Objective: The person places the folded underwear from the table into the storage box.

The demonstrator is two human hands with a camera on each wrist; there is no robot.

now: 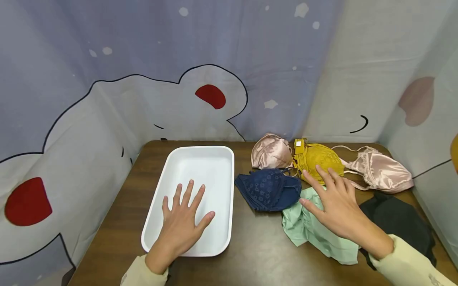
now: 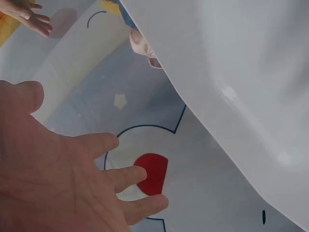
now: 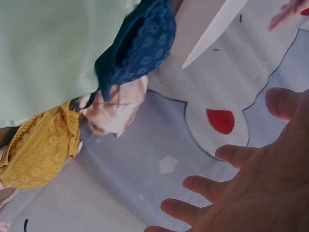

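Lg. backdrop cloth [image 1: 272,51], blue-grey & white w/ bear shapes, red patches & stars, hangs behind the brown wood table [image 1: 250,246]. White rect. tray [image 1: 214,171] sits on the table's L half; garments lie bunched on the R: black cloth [image 1: 400,222] at far R, mint cloth [image 1: 323,238] rumpled nearest the person, btwn black & navy; pink satin cups [image 1: 388,172], 1 each side of the yellow lace bra [image 1: 322,153]; navy bra [image 1: 270,190] w/ floral pattern, just beside the tray's R edge. Both hands are in pale sleeves [image 1: 411,260]: L hand [image 1: 184,226] is over the tray, fingers spread wide, thumb out; R hand [image 1: 336,204] is above the mint cloth, fingers also wide apart & a bit bent, fingertips overlapping the yellow bra in head view. Smallest: 1 white tag [image 1: 298,143] on the yellow bra, maybe printed, but too tiny to read.
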